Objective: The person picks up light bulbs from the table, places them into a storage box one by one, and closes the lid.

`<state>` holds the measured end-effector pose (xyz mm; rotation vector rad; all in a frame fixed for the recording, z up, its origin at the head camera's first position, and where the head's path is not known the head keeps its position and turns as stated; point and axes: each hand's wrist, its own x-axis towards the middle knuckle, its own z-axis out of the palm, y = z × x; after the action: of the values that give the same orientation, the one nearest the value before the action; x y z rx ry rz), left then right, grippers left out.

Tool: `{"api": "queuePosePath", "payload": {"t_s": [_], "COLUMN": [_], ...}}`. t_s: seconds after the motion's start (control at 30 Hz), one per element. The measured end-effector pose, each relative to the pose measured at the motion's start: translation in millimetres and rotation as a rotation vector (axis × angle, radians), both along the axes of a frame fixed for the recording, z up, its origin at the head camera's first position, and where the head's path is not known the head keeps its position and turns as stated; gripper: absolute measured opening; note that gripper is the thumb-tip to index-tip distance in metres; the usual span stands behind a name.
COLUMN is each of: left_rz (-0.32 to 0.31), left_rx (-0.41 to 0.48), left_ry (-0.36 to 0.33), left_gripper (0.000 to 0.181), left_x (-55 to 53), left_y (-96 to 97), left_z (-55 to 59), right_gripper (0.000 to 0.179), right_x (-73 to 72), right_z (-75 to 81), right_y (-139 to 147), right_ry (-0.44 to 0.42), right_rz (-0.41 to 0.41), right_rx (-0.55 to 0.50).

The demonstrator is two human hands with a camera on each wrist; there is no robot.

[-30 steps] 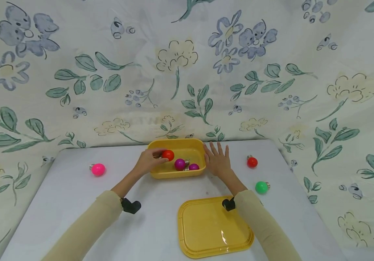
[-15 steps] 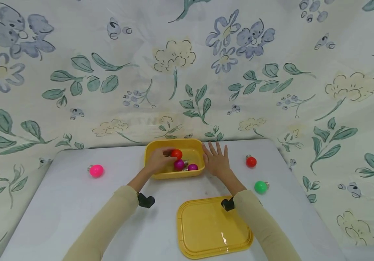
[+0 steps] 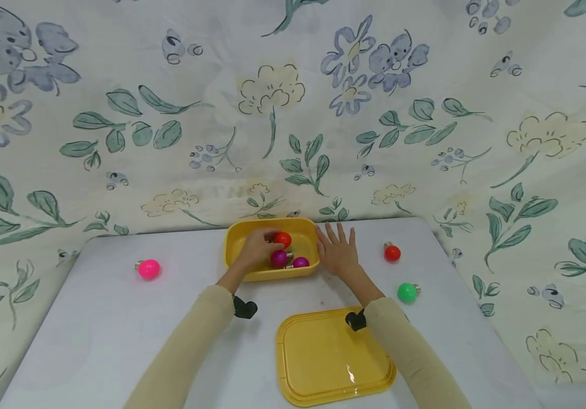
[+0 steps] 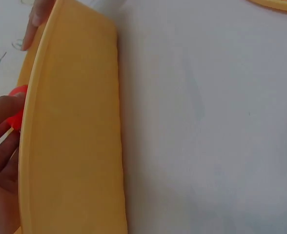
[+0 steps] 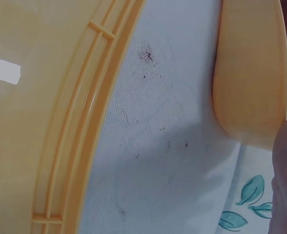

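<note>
My left hand (image 3: 258,250) reaches into the yellow plastic container (image 3: 262,276) and pinches a red light bulb (image 3: 283,239) between thumb and fingers. In the left wrist view the thumb lies over the red bulb (image 4: 16,117), partly hidden behind the container's wall (image 4: 75,122). Two purple bulbs lie inside: one purple bulb (image 3: 278,259) just below the held one, the other purple bulb (image 3: 300,262) by the front right corner. With fingers spread straight, my right hand (image 3: 340,253) touches the container's right end. The right wrist view shows its thumb (image 5: 286,165) at that end.
A yellow lid (image 3: 333,358) lies flat in front, partly under the right sleeve. On the white table, a pink bulb (image 3: 148,269) lies left; another red bulb (image 3: 392,253) and a green bulb (image 3: 407,292) lie right. A flowered cloth (image 3: 293,113) hangs behind the table.
My left hand has carried the red bulb rightward inside the container, from its left end toward the middle, above the purple bulbs. The right hand stays at the container's right end.
</note>
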<state>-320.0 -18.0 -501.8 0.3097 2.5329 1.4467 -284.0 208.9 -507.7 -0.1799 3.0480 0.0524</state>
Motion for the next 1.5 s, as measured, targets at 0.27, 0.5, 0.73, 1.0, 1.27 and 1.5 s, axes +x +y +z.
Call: {"api": "queuePosePath", "payload": {"t_s": [0.27, 0.5, 0.73, 1.0, 1.27, 1.5], "left_rz": [-0.002, -0.008, -0.022, -0.038, -0.051, -0.059], "left_rx": [0.004, -0.007, -0.033, -0.051, -0.056, -0.058], "left_ry": [-0.014, -0.011, -0.004, -0.02, -0.029, -0.035], "left_gripper": [0.046, 0.047, 0.046, 0.046, 0.047, 0.047], "left_x": [-3.8, -3.6, -4.5, -3.6, -4.1, -3.2], "left_y": [11.5, 17.3, 18.9, 21.2, 25.1, 26.7], "left_z": [-2.9, -3.9, -7.6, -4.8, -6.5, -6.3], "right_gripper": [0.058, 0.058, 0.058, 0.055, 0.056, 0.057], "right_x": [-2.2, -3.1, -2.9, -3.4, -3.5, -2.7], "right_z": [-1.3, 0.3, 1.5, -0.9, -1.5, -0.8], "right_y": [0.0, -1.4, -1.4, -1.1, -2.1, -2.0], "right_ry": [0.0, -0.008, -0.012, 0.005, 0.0, 0.008], "right_rz": [-0.003, -0.013, -0.013, -0.008, -0.017, -0.015], "right_rx": [0.014, 0.005, 0.011, -0.01, -0.012, 0.004]}}
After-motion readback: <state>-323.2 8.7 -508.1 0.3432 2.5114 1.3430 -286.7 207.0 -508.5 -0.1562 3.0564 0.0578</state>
